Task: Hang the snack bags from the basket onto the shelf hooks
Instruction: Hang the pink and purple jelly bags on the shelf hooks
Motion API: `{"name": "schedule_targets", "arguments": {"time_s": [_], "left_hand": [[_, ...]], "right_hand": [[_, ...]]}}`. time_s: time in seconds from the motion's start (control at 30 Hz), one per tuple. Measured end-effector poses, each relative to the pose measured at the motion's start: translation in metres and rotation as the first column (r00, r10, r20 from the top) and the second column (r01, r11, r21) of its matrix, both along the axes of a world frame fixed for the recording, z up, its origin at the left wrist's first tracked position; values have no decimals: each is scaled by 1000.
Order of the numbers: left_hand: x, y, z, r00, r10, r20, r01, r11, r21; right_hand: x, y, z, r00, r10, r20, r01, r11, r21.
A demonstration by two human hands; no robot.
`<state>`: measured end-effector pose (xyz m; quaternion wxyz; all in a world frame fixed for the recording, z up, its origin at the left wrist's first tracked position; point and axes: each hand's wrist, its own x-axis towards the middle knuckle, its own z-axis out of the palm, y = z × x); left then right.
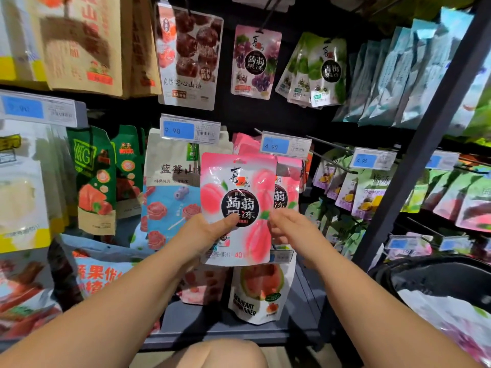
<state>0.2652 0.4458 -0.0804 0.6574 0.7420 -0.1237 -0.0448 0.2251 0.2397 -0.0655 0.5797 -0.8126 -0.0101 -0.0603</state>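
Observation:
A pink peach jelly snack bag [240, 187] is held upright in front of the shelf's middle row. My left hand [204, 232] grips its lower left part, thumb across the front. My right hand [289, 225] touches the bag's right edge with curled fingers that reach behind it. More pink peach bags [288, 181] hang just behind, under a hook with a 4.90 price tag [285, 145]. The black basket [435, 277] sits at the lower right with bags inside.
Hooks full of snack bags cover the shelf: a blue-and-white bag [170, 192] to the left, green bags [321, 73] above right, a grape bag [255, 62] above. A dark upright post [425, 144] stands on the right. A bare hook [329, 146] juts out right of the pink bags.

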Motion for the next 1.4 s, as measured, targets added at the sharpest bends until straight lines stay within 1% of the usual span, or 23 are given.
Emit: {"name": "schedule_targets", "arguments": {"time_s": [0.07, 0.13, 0.2, 0.33, 0.4, 0.47, 0.57, 0.67, 0.77, 0.93, 1.17, 1.27, 1.4], "left_hand": [[-4, -7, 2, 999, -33, 11, 33, 999, -16], [-3, -14, 0, 998, -58, -12, 57, 998, -21], [-3, -22, 1, 998, -66, -17, 66, 998, 20], [1, -38, 5, 994, -95, 44, 90, 990, 107], [4, -44, 5, 994, -79, 72, 71, 992, 101], [4, -50, 6, 995, -29, 97, 21, 996, 85], [6, -56, 3, 996, 9, 91, -10, 1000, 16], [10, -60, 2, 995, 41, 92, -42, 999, 8], [11, -63, 4, 992, 66, 106, -67, 998, 7], [16, -64, 4, 988, 82, 131, -88, 995, 40], [25, -68, 3, 976, 151, 158, -167, 982, 94], [27, -72, 3, 968, 191, 165, -213, 969, 128], [30, -75, -3, 895, 328, 303, -381, 914, 137]], "right_hand": [[1, 2, -5, 999, 28, -24, -26, 997, 75], [2, 7, -7, 999, -28, -19, 30, 993, 111], [4, 7, -13, 995, -95, -3, 94, 986, 138], [4, 2, -14, 980, -200, -18, 196, 935, 294], [7, -4, -17, 973, -230, -20, 223, 913, 341], [8, -8, -17, 965, -258, -35, 253, 897, 362], [11, -11, -12, 951, -304, -52, 300, 872, 386], [15, -12, -9, 940, -339, -39, 331, 875, 355], [19, -11, -9, 929, -370, -18, 359, 887, 291], [26, -13, -6, 912, -410, -22, 404, 887, 224], [38, -15, -8, 902, -431, 12, 425, 892, 154], [45, -16, -9, 887, -457, 67, 452, 889, 70], [46, -20, -10, 862, -494, 113, 504, 858, -97]]}}
